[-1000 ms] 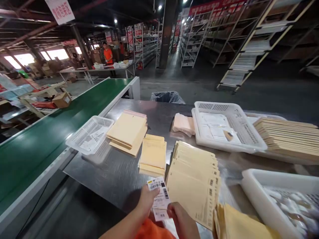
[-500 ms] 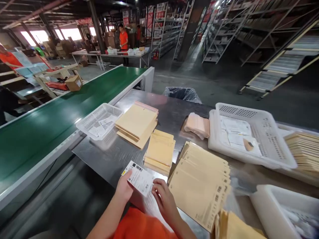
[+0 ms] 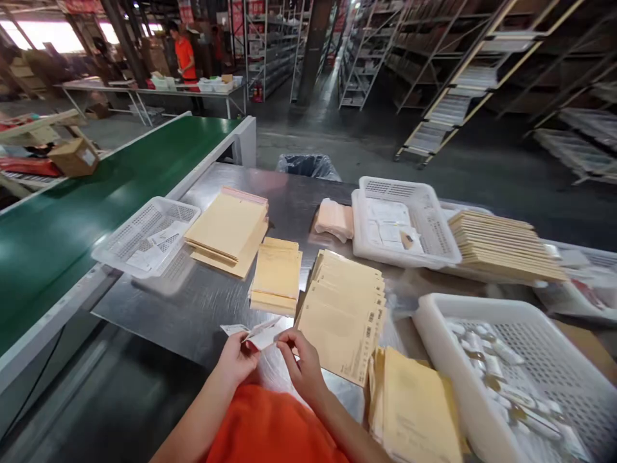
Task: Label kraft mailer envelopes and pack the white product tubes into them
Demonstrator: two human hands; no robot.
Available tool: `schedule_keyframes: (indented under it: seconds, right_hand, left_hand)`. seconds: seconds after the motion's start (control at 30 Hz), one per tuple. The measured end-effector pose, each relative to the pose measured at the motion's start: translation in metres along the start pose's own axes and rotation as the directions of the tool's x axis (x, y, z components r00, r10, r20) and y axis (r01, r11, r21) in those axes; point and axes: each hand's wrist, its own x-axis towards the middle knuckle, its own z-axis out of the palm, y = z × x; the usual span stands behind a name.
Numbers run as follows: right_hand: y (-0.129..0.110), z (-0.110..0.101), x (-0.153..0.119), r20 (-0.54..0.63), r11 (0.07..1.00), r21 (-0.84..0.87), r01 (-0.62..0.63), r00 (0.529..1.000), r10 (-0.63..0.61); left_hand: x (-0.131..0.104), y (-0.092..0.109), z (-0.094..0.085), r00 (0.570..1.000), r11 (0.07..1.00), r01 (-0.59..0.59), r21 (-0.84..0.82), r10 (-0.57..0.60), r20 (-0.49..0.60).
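Label [image 3: 258, 333] dropped flatter than half second back, now edge-on over table rim. My left hand [image 3: 237, 359] pinches its near corner, right hand [image 3: 299, 361] pinches opposite edge, likely peeling backing. Just beyond grip: fanned envelopes [image 3: 343, 315]; small envelope stack [image 3: 276, 283] beside them. Steel table [image 3: 202, 308] beneath; white basket [image 3: 506, 366] right of grip. Green conveyor [image 3: 87, 212] left. Warehouse shelving behind.

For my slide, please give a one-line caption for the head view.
Both hands hold a label over a steel table beside envelope stacks.
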Motion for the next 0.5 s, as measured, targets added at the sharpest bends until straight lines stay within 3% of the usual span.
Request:
schedule_keyframes:
  seconds: [0.17,0.3,0.37,0.5]
  right_hand:
    - [0.0,-0.017,-0.009,-0.012,0.981,-0.173,0.093,0.995,-0.096]
    - [0.003,-0.024,-0.016,0.007,0.949,-0.254,0.186,0.982,-0.191]
    - [0.006,-0.025,-0.018,-0.043,0.96,-0.224,0.166,0.983,-0.18]
    - [0.007,-0.026,-0.018,-0.259,0.991,-0.133,0.012,0.965,-0.047]
  left_hand:
    - [0.0,-0.02,0.014,0.998,0.998,0.035,0.06,-0.038,0.052]
    - [-0.01,-0.022,0.022,0.993,0.996,-0.018,0.082,0.009,0.115]
    - [-0.017,-0.022,0.025,0.989,0.997,-0.013,0.077,0.001,0.148]
    - [-0.03,-0.028,0.027,0.981,0.996,0.058,0.067,-0.069,0.183]
